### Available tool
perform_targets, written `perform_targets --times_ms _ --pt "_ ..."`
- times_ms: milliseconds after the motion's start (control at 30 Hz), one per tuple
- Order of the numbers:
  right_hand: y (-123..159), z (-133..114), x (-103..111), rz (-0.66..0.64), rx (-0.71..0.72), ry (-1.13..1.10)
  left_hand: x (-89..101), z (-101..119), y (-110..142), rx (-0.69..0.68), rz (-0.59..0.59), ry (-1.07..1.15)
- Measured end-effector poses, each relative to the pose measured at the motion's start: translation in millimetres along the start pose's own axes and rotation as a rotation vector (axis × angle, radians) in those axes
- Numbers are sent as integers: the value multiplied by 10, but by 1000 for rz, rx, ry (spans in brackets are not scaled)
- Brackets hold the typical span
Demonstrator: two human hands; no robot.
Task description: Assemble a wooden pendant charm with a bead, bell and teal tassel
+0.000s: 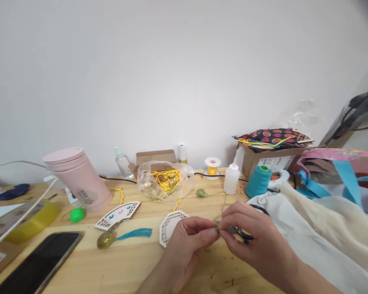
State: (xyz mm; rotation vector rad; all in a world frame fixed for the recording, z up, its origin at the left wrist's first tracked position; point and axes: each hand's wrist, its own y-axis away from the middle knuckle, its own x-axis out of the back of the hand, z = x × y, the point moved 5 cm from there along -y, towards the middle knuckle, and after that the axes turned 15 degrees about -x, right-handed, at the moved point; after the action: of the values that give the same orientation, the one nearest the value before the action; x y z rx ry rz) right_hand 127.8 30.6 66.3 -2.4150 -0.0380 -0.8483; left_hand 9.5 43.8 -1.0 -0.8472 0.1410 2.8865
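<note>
My left hand [188,241] and my right hand [254,239] meet above the front of the wooden table. Between the thumb and forefinger of my left hand is a small bit of green thread [217,229], mostly covered by fingertips. My right hand pinches the same spot, its fingertips almost touching the left ones. Black-handled scissors [244,235] show behind my right fingers; whether that hand touches them I cannot tell. Partly behind my left hand lies an octagonal wooden lattice pendant [169,225] on a yellow cord. A small ball of green thread [200,192] rests farther back, a loose strand trailing from it.
At left are a phone [39,261], a pink tumbler [81,179], yellow tape [37,220], a fan-shaped pendant [118,214] and a blue tassel [135,234]. A bag of yellow cord [165,181], a squeeze bottle [231,179], teal thread [258,181] and white cloth [306,232] surround the hands.
</note>
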Motion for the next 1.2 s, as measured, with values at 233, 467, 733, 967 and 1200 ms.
perform_targets --times_ms 233,467,733,967,1200 --pt "13 -69 11 37 81 99 -12 -21 5 -3 -70 26" --pt "38 -74 -29 34 150 222 -20 -6 -17 14 -22 -1" --pt "60 -106 -27 36 199 293 -21 30 -20 -6 -16 -95" --pt "70 -92 -44 4 204 293 -25 30 -20 -14 -24 -73" --pt "44 -91 -31 -17 161 245 3 12 -30 -17 -76 -89"
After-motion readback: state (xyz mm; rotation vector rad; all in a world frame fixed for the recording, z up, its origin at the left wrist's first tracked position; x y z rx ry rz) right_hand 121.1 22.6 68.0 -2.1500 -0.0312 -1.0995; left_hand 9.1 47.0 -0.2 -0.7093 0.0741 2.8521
